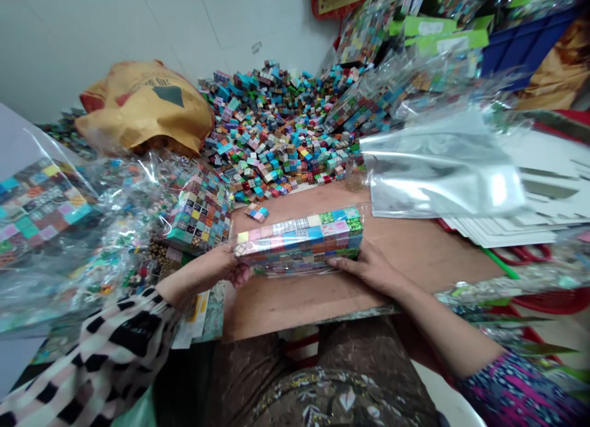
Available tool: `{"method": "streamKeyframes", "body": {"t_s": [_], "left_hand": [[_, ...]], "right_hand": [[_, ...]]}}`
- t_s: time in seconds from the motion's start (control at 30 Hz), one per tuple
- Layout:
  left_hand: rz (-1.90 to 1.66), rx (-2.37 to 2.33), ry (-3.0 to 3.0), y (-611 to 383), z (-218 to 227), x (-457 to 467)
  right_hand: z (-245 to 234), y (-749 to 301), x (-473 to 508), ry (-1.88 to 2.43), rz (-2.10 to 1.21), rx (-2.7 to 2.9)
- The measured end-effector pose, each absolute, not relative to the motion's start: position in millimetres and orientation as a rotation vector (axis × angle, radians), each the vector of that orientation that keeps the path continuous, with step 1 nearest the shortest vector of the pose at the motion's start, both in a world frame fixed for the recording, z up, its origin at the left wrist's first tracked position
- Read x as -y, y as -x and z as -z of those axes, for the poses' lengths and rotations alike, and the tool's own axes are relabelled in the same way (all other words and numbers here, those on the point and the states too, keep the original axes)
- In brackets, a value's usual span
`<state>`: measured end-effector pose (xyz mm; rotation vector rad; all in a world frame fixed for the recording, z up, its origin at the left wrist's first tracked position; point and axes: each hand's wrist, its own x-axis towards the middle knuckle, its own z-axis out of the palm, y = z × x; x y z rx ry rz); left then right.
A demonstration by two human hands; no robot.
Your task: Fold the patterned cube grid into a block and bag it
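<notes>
A long block of small patterned cubes in clear plastic wrap (299, 238) is held level just over the brown board. My left hand (230, 262) is closed around its left end, fingers curled underneath. At the right end, my right hand (369, 266) grips the block with the thumb along its lower front. The block hides part of the fingers of both hands. Behind it, a small loose cluster of cubes (257, 212) lies on the board. Close to my left hand stands another wrapped block of cubes (198, 221).
A large heap of loose cubes (276, 126) lies against the wall, beside a yellow sack (147, 110). Clear plastic bags (442, 169) and white sheets (502, 230) are at the right, with red-handled scissors (520, 255). The brown work board (428, 249) ends before my lap.
</notes>
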<state>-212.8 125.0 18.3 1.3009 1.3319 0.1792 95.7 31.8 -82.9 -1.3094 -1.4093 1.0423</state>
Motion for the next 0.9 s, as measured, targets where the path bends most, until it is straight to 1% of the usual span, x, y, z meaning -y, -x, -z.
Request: {"method": "streamKeyframes", "body": {"t_s": [0.2,0.63,0.83,0.9], "left_hand": [[-0.216,-1.357,-1.294,220,-6,-127],[-0.196,-1.351,-1.227,216,-4,-127],[-0.215,-1.35,-1.201,216,-4,-125],[-0.282,-1.363,-1.16,214,-6,-122]], "right_hand": [[84,-95,-32,1.324,-1.033,1.411],[83,-95,-32,1.307,-1.063,1.398],[83,-96,-32,1.305,-1.064,1.416],[84,-96,-32,1.304,-1.062,1.41]]}}
